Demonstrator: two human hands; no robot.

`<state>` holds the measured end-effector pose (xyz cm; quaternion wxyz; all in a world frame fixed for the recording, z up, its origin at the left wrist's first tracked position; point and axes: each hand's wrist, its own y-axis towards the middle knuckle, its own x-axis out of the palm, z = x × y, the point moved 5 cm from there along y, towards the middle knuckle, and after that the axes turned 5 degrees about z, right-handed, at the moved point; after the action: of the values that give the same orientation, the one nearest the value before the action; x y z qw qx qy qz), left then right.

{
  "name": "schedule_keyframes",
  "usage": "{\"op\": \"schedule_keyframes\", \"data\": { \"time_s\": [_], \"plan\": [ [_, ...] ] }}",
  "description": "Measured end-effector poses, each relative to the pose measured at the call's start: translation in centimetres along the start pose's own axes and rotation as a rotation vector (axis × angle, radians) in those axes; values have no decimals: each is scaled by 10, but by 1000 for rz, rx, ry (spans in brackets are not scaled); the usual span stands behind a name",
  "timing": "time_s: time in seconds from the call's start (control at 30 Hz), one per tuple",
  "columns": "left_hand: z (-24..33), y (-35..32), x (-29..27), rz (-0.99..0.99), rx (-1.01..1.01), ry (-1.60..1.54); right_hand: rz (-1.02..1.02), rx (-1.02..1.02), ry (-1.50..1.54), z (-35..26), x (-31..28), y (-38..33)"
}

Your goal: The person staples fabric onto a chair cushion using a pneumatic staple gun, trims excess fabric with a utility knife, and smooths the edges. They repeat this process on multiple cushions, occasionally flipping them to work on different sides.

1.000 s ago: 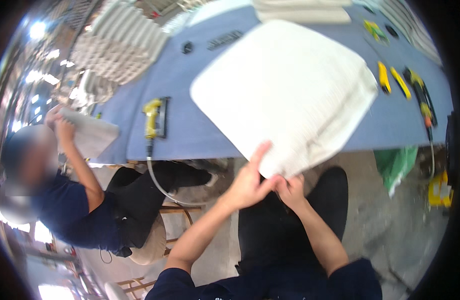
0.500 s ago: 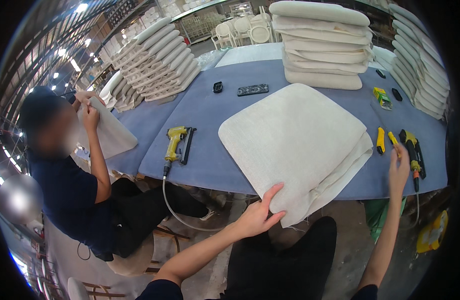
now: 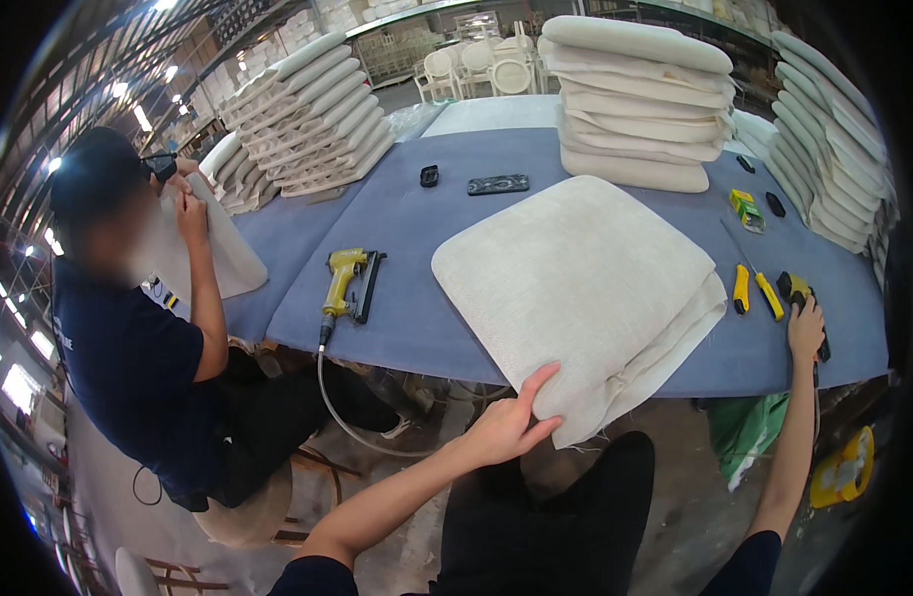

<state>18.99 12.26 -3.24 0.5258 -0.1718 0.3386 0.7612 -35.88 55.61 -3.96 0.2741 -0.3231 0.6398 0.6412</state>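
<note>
Left hand (image 3: 511,429) gripping cloth-covered cushion (image 3: 581,273); right hand (image 3: 806,330) on stapler (image 3: 794,285)

Left-hand fingers are clamped on the cushion's near edge; the cushion extends forward and right of them over the blue table (image 3: 407,228), its loose fabric fold (image 3: 665,343) just to their right. Right-hand fingers lie over the yellow-and-black stapler; from where I stand, I cannot tell whether they are closed around it. Just left of these fingers: yellow-handled screwdriver (image 3: 770,298), then yellow cutter (image 3: 742,290). Left of the left-hand fingers: second stapler (image 3: 343,283), and, well apart, a co-worker (image 3: 139,338) holding a pale panel (image 3: 223,248). Well forward of both hands: cushion stack (image 3: 640,119)
</note>
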Motion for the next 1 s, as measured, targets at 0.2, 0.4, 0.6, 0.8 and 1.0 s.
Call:
{"op": "schedule_keyframes", "data": {
  "time_s": [0.2,0.4,0.6,0.8,1.0],
  "plan": [
    [10,5,-3,-15,8,23,-204,-52,274,53,10,56],
    [11,3,-8,-25,-35,83,-131,259,1264,28,-104,42],
    [8,3,-5,9,-21,86,-394,267,1876,-80,-267,-105],
    [2,10,2,35,30,44,-948,-85,1408,-170,-302,-305],
    [-2,8,-2,-22,61,100,-495,-338,1571,-246,-285,-392]
  ]
}}
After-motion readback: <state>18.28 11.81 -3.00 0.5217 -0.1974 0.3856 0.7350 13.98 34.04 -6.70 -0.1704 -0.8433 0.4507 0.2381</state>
